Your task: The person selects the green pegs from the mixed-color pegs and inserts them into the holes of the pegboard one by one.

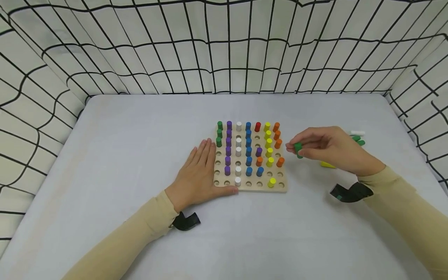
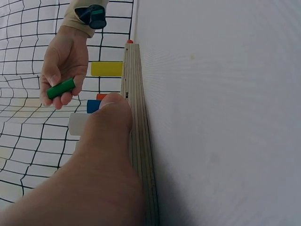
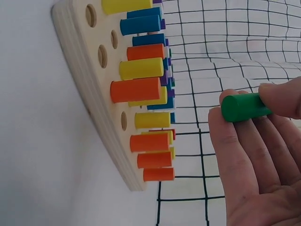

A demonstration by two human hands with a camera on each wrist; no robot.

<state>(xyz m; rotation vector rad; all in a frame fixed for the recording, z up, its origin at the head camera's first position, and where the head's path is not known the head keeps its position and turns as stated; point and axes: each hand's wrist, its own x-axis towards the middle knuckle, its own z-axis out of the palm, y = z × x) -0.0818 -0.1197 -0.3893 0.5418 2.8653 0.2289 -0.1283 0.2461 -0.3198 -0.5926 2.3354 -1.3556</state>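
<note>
A wooden pegboard (image 1: 253,189) lies flat on the table, its columns partly filled with green, purple, white, blue, red, yellow and orange pegs; several holes are bare. Against its left edge my left hand (image 1: 197,179) rests with straight fingers, and its thumb lies along the front edge, as the left wrist view also shows. To the right of the board, my right hand (image 1: 329,149) pinches a green peg (image 3: 244,107) between thumb and fingertips, held apart from the board. Three green pegs (image 1: 219,133) stand in the back of the leftmost column.
Beyond my right hand lie loose pegs: a white one (image 1: 357,133), green ones (image 1: 359,141) and a yellow piece (image 1: 328,165) partly hidden under the hand. Black wire grid panels (image 1: 229,50) enclose the white table (image 1: 140,136) at the back and both sides.
</note>
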